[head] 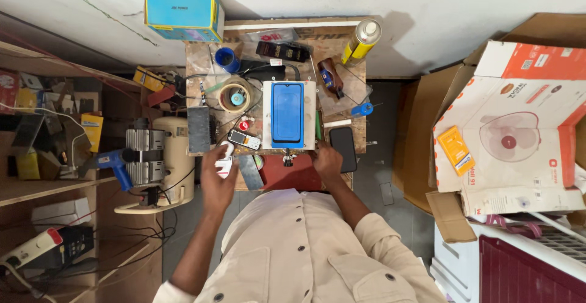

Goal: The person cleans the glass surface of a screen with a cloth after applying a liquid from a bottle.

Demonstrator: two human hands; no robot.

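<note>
Left hand (215,172) is pinching a white cloth (224,159); right hand (327,159) rests curled on the bench edge, holding nothing I can see. That blue phone screen (287,112) could smear or slip off its white plate (308,115) if wiped hard.

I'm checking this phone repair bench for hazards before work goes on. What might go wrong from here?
1. The small wooden table is crowded; the left hand, holding a white cloth, works beside a small keypad phone near the front edge and might knock it off.
2. The yellow spray can stands upright at the back corner and may topple onto the blue-screened phone.
3. The right hand rests by a dark phone at the edge.
</note>
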